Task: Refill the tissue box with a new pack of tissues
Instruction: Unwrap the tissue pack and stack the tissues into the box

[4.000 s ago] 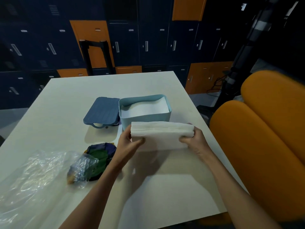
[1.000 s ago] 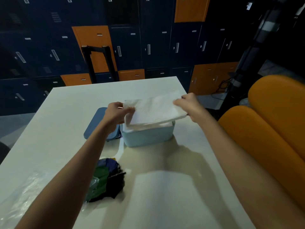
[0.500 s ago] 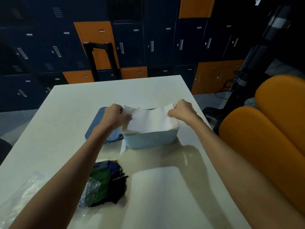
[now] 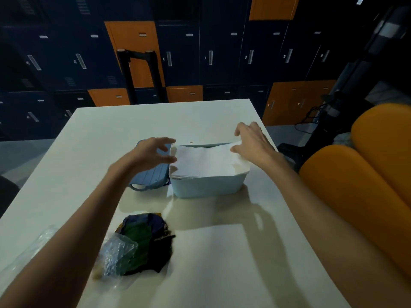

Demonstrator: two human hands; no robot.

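One desk [image 4: 222,263]: pale top, seen from its near edge; a bright patch of light lies on the near half.
Plastic wrap [image 4: 115,255]: clear and crumpled, toward the near-left corner. It overlaps the left side of the dark bundle. More clear film trails toward the left edge, blurred.
Dark bundle [image 4: 151,241]: soft heap in navy, green and black, between the near edge and the box. Cannot tell what it is.
Tissue box [image 4: 209,187]: light blue, open-topped, upright, about mid-desk and toward the right edge.
Tissues [image 4: 204,162]: white stack lying inside the box, filling it to the rim. The far-right corner rides up over the rim.
Lid [image 4: 149,180]: grey-blue, ribbed, off the box. It lies flat on the desk just beside the box's left wall, with a loop at its near end.
Left hand [image 4: 150,152]: above the lid, fingers spread and loosely bent, gripping nothing. The thumb tip is at the left edge of the tissues; contact uncertain.
Right hand [image 4: 252,141]: over the box's far-right corner, fingers raised and apart. The thumb tip rests on the raised tissue corner; no pinch visible.
Chair [image 4: 355,185]: orange, padded, off the right edge.
Lockers [image 4: 189,52]: navy and orange doors beyond the far edge. A black frame [image 4: 138,70] stands before them.
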